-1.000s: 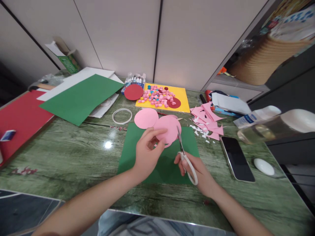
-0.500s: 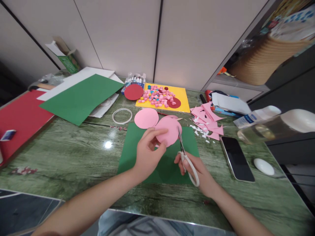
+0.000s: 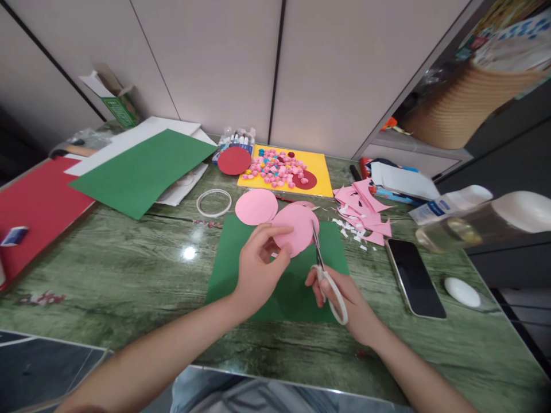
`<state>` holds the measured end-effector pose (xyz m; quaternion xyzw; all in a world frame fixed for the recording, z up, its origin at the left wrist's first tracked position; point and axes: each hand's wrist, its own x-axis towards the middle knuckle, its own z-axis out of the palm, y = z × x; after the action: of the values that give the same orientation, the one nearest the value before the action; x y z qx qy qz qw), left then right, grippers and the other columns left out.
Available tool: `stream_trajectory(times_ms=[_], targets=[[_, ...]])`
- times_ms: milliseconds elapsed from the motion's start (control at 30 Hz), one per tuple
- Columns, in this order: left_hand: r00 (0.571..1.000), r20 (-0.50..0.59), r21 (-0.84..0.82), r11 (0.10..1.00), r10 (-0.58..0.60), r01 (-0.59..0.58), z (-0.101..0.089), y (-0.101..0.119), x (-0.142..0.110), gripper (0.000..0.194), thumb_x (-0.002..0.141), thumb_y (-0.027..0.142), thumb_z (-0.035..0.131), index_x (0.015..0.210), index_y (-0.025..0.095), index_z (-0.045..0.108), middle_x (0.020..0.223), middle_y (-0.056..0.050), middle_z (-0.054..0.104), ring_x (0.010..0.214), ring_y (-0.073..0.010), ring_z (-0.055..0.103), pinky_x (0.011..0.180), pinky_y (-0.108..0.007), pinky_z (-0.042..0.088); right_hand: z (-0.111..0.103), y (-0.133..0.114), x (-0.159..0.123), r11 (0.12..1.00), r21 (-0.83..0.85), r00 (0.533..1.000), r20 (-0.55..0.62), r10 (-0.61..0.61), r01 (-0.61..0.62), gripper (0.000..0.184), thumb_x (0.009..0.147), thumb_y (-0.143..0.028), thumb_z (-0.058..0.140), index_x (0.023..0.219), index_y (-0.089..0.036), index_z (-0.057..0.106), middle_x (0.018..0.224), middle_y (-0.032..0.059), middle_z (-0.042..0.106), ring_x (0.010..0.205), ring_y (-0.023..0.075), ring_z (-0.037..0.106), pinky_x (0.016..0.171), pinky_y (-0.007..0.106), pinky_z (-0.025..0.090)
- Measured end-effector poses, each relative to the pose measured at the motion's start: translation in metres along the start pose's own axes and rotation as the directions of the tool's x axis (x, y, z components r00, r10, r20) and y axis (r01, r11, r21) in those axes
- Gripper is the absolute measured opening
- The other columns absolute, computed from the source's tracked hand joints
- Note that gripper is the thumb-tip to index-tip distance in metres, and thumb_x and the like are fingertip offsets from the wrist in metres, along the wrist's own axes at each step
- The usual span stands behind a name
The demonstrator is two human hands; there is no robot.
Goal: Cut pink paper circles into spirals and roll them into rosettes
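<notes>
My left hand (image 3: pixel 261 267) pinches a round piece of pink paper (image 3: pixel 297 225) by its lower left edge, holding it over a green sheet (image 3: pixel 284 298). White-handled scissors (image 3: pixel 328 289) are gripped in my right hand (image 3: pixel 344 295). Their blades point up and away from me, at the right edge of the pink circle. Whether the blades are cutting into the paper I cannot tell. Just beyond lies another pink paper circle (image 3: pixel 256 207), and more pink paper shows partly hidden behind the held piece.
Small pink, blue and yellow balls (image 3: pixel 279 168) lie on a yellow sheet (image 3: pixel 321 166) at the back. Pink paper scraps (image 3: pixel 361 209) sit to the right, near a phone (image 3: pixel 415 278) and a bottle (image 3: pixel 456 229). A tape roll (image 3: pixel 214 203) and large green paper (image 3: pixel 146 166) are left.
The pink circle and the scissors have shifted only very slightly. Both hands keep the same hold, and the things on the table stay where they were.
</notes>
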<state>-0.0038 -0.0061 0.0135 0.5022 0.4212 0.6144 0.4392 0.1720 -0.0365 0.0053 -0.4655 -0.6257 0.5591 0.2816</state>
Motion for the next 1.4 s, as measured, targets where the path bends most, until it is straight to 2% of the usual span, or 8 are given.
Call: stream_trajectory(times_ms=[267, 467, 600, 1133, 1400], targets=[[1.000, -0.016, 0.034, 0.999, 0.020, -0.019, -0.0020, 0.0037, 0.0017, 0.019, 0.077, 0.008, 0.056, 0.087, 0.020, 0.067, 0.086, -0.003, 0.057, 0.087, -0.0136, 0.055, 0.070, -0.021, 0.047, -0.0009, -0.0015, -0.0013, 0.999, -0.038, 1.000, 0.007, -0.002, 0.002, 0.041, 0.092, -0.054, 0.034, 0.084, -0.018, 0.053, 0.058, -0.0038, 0.044, 0.055, 0.0123, 0.044, 0.055, 0.026, 0.035], [0.999, -0.027, 0.043, 0.999, 0.017, -0.016, -0.0028, 0.0029, 0.0021, 0.023, 0.078, 0.011, 0.057, 0.095, 0.021, 0.067, 0.095, -0.005, 0.058, 0.095, -0.0166, 0.055, 0.074, -0.024, 0.048, -0.0004, -0.0037, -0.0011, 0.998, -0.056, 1.000, 0.007, 0.022, -0.022, 0.042, 0.092, -0.055, 0.034, 0.084, -0.018, 0.053, 0.058, -0.0034, 0.044, 0.055, 0.0129, 0.044, 0.055, 0.026, 0.035], [0.999, -0.036, 0.024, 0.999, 0.024, -0.024, -0.0020, 0.0015, 0.0019, 0.026, 0.077, 0.010, 0.058, 0.099, 0.022, 0.066, 0.098, -0.005, 0.056, 0.096, -0.0155, 0.055, 0.077, -0.024, 0.049, -0.0001, -0.0034, -0.0012, 0.999, -0.035, 1.000, 0.012, 0.023, -0.023, 0.041, 0.091, -0.054, 0.036, 0.083, -0.018, 0.053, 0.057, -0.0038, 0.043, 0.055, 0.0123, 0.043, 0.055, 0.025, 0.035], [0.999, -0.009, 0.076, 0.997, 0.034, -0.033, -0.0006, 0.0008, -0.0003, 0.024, 0.078, 0.012, 0.057, 0.098, 0.021, 0.066, 0.098, -0.006, 0.057, 0.098, -0.0172, 0.055, 0.075, -0.025, 0.049, -0.0001, -0.0006, -0.0015, 0.999, -0.052, 1.000, -0.008, -0.016, 0.015, 0.042, 0.092, -0.055, 0.033, 0.085, -0.018, 0.053, 0.058, -0.0032, 0.046, 0.056, 0.0130, 0.044, 0.056, 0.026, 0.035], [0.999, -0.019, 0.068, 0.997, 0.030, -0.029, -0.0020, 0.0023, 0.0014, 0.020, 0.078, 0.012, 0.056, 0.092, 0.021, 0.068, 0.091, -0.005, 0.058, 0.090, -0.0162, 0.055, 0.071, -0.024, 0.048, -0.0005, 0.0001, -0.0014, 0.999, -0.050, 1.000, 0.002, 0.003, -0.003, 0.041, 0.093, -0.053, 0.033, 0.085, -0.018, 0.053, 0.058, -0.0032, 0.045, 0.055, 0.0125, 0.044, 0.055, 0.026, 0.034]])
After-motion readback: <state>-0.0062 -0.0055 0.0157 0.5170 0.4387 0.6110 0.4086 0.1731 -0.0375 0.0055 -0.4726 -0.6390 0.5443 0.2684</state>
